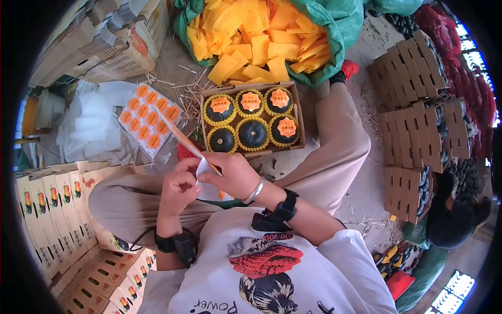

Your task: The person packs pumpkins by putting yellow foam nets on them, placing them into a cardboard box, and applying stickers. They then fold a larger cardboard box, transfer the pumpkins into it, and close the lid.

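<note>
A sheet of stickers [185, 141], white and orange and seen nearly edge-on, is held above my lap. My right hand [227, 174], with a silver bangle at the wrist, grips its lower end between thumb and fingers. Close against it, my left hand [179, 187] has its fingers curled in a pinch at the sheet's white edge; what exactly lies between the fingertips is hidden. Just beyond my hands stands an open cardboard box [300, 112] of dark green squashes [252, 134] in yellow foam nets. Several carry orange star-edged labels [279, 98]; two in the near row are plain.
Another sticker sheet [149, 119] lies left of the box, beside white plastic wrapping [97, 120]. A green sack [342, 31] spills yellow foam nets [261, 47] at the back. Stacked cartons [408, 138] stand right, printed boxes [57, 209] left. A person [455, 220] is at far right.
</note>
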Tool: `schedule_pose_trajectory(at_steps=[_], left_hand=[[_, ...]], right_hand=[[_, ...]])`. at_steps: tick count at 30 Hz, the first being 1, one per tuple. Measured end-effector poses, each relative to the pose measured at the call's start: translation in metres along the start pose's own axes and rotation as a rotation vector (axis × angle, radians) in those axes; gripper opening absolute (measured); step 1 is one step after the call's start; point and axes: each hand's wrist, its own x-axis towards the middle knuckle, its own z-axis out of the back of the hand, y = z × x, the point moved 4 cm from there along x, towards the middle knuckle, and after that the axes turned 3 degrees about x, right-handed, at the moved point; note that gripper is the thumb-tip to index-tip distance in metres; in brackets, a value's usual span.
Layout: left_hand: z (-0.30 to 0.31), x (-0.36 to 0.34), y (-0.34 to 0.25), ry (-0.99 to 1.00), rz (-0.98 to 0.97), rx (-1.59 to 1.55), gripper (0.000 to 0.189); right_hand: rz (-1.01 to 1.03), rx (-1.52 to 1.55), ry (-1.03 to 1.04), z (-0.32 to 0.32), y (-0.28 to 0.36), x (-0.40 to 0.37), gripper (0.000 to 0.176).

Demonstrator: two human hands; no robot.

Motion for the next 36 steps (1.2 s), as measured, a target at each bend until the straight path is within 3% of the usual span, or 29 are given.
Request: schedule_pose_trajectory(at_steps=[5, 7, 9, 10, 12, 13, 15, 18, 21, 22, 25, 26, 29, 30, 33, 34, 35, 36], left_hand=[[0.01, -0.004, 0.019, 0.139, 0.175, -0.158, 0.016], [0.001, -0.002, 0.015, 0.112, 0.111, -0.268, 0.013], [0.007, 0.0, 0.015, 0.034, 0.08, -0.27, 0.011], [0.015, 0.001, 0.017, -0.032, 0.082, -0.221, 0.009], [0.032, 0.001, 0.017, -0.181, 0.052, -0.134, 0.006], [0.039, -0.001, 0.018, -0.264, 0.042, -0.112, 0.006], [0.051, -0.004, 0.023, -0.415, 0.018, -0.066, 0.006], [0.057, -0.004, 0.014, -0.554, -0.032, 0.097, 0.006], [0.06, -0.006, 0.01, -0.629, 0.024, 0.143, 0.007], [0.061, -0.008, 0.01, -0.646, 0.054, 0.134, 0.007], [0.061, -0.004, 0.014, -0.639, 0.037, 0.113, 0.007], [0.059, -0.003, 0.015, -0.623, 0.013, 0.132, 0.006], [0.059, 0.002, 0.016, -0.57, -0.025, 0.169, 0.005], [0.058, 0.003, 0.02, -0.566, -0.021, 0.161, 0.005], [0.054, 0.008, 0.015, -0.527, -0.027, 0.159, 0.006], [0.052, 0.008, 0.015, -0.52, -0.02, 0.163, 0.007], [0.047, 0.006, 0.016, -0.476, -0.01, 0.097, 0.008], [0.042, 0.004, 0.017, -0.427, 0.009, 0.034, 0.009]], right_hand=[[-0.122, 0.477, 0.058, 0.0, -0.037, 0.007, 0.019], [-0.252, 0.625, 0.084, 0.004, -0.067, 0.01, 0.017], [-0.433, 0.823, -0.048, 0.02, -0.083, 0.009, 0.015], [-0.405, 0.576, -0.237, 0.035, -0.093, 0.009, 0.013], [-0.119, -0.435, -0.654, 0.074, -0.089, 0.007, 0.009], [0.04, -0.574, -0.682, 0.086, -0.089, 0.009, 0.01], [0.154, -0.858, -0.592, 0.088, -0.104, 0.014, 0.01], [-0.002, -1.21, -0.177, 0.05, -0.145, 0.016, 0.018], [0.272, -1.156, -0.344, 0.032, -0.157, 0.009, 0.023], [0.257, -1.08, -0.315, 0.032, -0.147, 0.008, 0.01], [0.006, -0.916, -0.139, 0.051, -0.156, 0.019, 0.023], [-0.032, -0.872, -0.136, 0.049, -0.161, 0.02, 0.043], [-0.061, -1.043, -0.225, 0.038, -0.151, 0.017, 0.057], [-0.167, -1.0, -0.083, 0.039, -0.161, 0.02, 0.062], [-0.459, -1.179, 0.152, 0.035, -0.118, 0.023, 0.048], [-0.403, -1.156, 0.257, 0.027, -0.101, 0.022, 0.04], [-0.359, -0.787, 0.373, 0.021, -0.072, 0.022, 0.039], [0.03, -0.477, 0.194, 0.007, -0.068, 0.012, 0.044]])
